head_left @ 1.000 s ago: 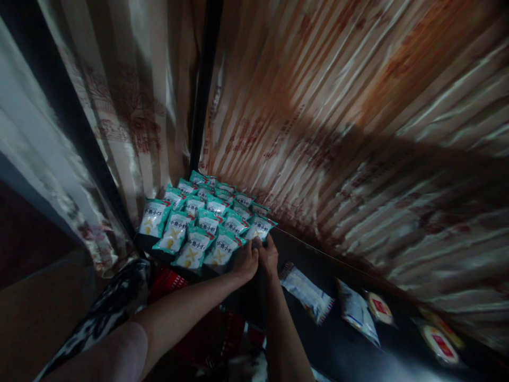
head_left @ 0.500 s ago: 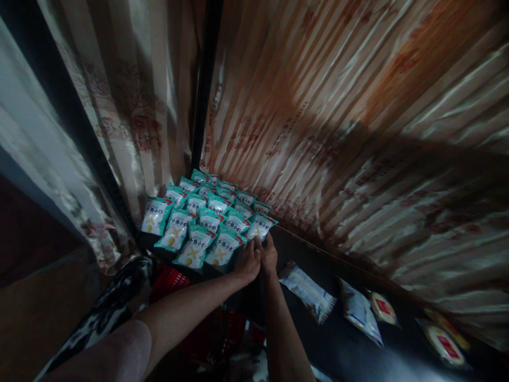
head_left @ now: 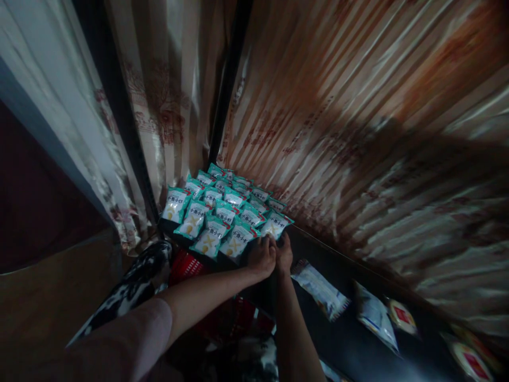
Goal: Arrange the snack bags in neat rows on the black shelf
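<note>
Several green-and-white snack bags [head_left: 209,233] stand in close rows at the corner of a dark shelf [head_left: 314,310]. At the right end of these rows is one snack bag [head_left: 275,225], tilted back, with both my hands at its lower edge. My left hand [head_left: 262,257] is closed, its fingers curled at the bag's bottom. Beside it, almost touching, my right hand [head_left: 283,254] grips the lower right of the same bag. My fingertips are partly hidden and the light is dim.
To the right lie a white-blue packet [head_left: 321,291], another packet [head_left: 376,317] and small red-labelled packs [head_left: 401,315]. Printed curtain-like sheeting [head_left: 318,159] hangs behind the shelf. A dark post [head_left: 228,79] rises at the corner. A red basket [head_left: 186,268] sits below.
The view has swung slightly left, so everything appears further right. Both my hands stay at the same snack bag, and the rows look unchanged.
</note>
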The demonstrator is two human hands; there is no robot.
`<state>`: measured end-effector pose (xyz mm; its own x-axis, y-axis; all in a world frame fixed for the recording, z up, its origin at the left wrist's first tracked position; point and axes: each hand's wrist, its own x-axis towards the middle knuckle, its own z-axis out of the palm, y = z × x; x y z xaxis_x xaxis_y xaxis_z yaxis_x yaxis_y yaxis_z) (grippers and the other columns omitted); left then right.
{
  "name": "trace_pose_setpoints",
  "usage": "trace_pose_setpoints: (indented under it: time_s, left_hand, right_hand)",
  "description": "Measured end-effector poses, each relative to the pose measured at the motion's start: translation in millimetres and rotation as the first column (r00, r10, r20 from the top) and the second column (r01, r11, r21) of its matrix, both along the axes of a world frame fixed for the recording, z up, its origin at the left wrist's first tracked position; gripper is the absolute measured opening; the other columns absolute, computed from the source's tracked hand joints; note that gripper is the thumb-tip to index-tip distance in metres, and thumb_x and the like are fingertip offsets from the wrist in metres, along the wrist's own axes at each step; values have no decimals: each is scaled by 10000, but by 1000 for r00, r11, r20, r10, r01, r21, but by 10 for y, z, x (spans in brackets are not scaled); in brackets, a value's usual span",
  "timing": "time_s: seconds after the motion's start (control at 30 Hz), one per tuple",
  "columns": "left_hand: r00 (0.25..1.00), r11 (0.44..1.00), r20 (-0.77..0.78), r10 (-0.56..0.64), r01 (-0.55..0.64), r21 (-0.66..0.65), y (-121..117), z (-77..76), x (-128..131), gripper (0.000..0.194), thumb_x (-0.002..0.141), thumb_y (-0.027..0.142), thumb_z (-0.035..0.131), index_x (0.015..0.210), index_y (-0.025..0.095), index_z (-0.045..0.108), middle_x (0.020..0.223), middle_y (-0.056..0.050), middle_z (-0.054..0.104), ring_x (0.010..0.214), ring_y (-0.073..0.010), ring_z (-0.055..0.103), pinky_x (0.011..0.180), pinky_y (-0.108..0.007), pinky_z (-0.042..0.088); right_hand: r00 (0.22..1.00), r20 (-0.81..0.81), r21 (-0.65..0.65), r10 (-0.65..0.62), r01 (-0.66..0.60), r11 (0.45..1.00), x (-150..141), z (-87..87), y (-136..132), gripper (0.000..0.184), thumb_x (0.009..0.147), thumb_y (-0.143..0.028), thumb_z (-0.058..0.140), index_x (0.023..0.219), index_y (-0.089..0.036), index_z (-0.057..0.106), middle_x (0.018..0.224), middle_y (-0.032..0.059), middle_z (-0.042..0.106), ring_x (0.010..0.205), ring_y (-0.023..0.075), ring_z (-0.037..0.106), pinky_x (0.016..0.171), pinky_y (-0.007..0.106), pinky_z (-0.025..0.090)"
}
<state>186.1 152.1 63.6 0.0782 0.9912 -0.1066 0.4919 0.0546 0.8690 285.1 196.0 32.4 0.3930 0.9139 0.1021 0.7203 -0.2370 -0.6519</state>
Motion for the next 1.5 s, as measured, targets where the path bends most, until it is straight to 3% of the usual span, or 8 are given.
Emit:
trace_pose_setpoints:
  time_s: [0.3, 0.43, 0.57, 0.8, 0.93, 1.1, 1.3, 1.5]
  left_hand:
    - [999, 990, -9, -40, 41, 134, -328, 101, -91, 357, 876, 177, 354, 1152, 124, 574, 1426, -127, 424, 1319, -208, 396, 1114, -335, 322]
    - [996, 917, -6, -90, 85, 390, -565, 81, -235, 379, 860, 155, 359, 1187, 162, 550, 1406, -85, 456, 1321, -180, 381, 1131, -363, 304]
    - [998, 836, -41, -57, 70, 544, -742, 51, -404, 416, 877, 171, 338, 1258, 170, 506, 1464, -56, 382, 1399, -196, 227, 1163, -410, 231]
    - [993, 763, -66, 94, -30, 646, -817, -68, -746, 409, 896, 165, 309, 1256, 126, 498, 1479, -101, 349, 1423, -224, 144, 1154, -465, 218]
    - [971, 700, -112, 210, -69, 711, -847, -236, -1083, 417, 902, 154, 306, 1285, 126, 468, 1473, -108, 360, 1425, -239, 133, 1135, -517, 229]
    - [909, 708, -233, 347, -90, 701, -914, -449, -1567, 503, 922, 203, 317, 1422, 143, 306, 1500, -113, 307, 1429, -255, 108, 1111, -507, 261]
    - [838, 703, -434, 331, 88, 706, -836, -585, -1850, 569, 926, 301, 360, 1451, 116, 244, 1509, -125, 282, 1426, -272, 114, 1128, -486, 217]
    - [824, 690, -481, 299, 162, 706, -732, -595, -1882, 557, 936, 270, 316, 1461, 116, 210, 1511, -122, 277, 1422, -262, 145, 1126, -485, 207]
  right_hand:
    - [991, 90, 172, -99, 83, 982, -46, -12, -212, 706, 813, -538, 410, 1218, 30, 522, 1209, 274, 574, 1136, 332, 541, 949, 431, 403]
    - [991, 71, 228, -115, 96, 969, -174, 46, -421, 631, 847, -497, 346, 1212, -19, 534, 1199, 234, 585, 1141, 308, 531, 953, 417, 395]
    - [999, -13, 259, -53, 54, 964, -378, 95, -599, 593, 848, -479, 335, 1180, -41, 559, 1148, 212, 616, 1085, 287, 561, 930, 389, 410]
    - [999, -37, 313, 8, 4, 950, -759, 125, -745, 543, 858, -474, 331, 1150, -92, 584, 1152, 176, 627, 1091, 263, 564, 919, 383, 427]
    - [999, -11, 486, 52, -40, 873, -988, 69, -896, 526, 879, -485, 327, 1089, -95, 612, 1106, 175, 640, 1065, 265, 573, 931, 418, 428]
    - [993, 49, 580, 111, -119, 806, -1199, -77, -1133, 426, 916, -426, 355, 1067, -121, 611, 1101, 164, 639, 1068, 250, 571, 924, 432, 438]
    - [987, 111, 617, 115, -159, 770, -1341, -229, -1174, 402, 918, -420, 378, 1055, -122, 611, 1121, 174, 624, 1078, 255, 558, 907, 449, 450]
    - [981, 125, 559, 147, -192, 806, -1388, -253, -1193, 412, 930, -411, 359, 1074, -115, 608, 1134, 175, 616, 1110, 253, 535, 923, 447, 443]
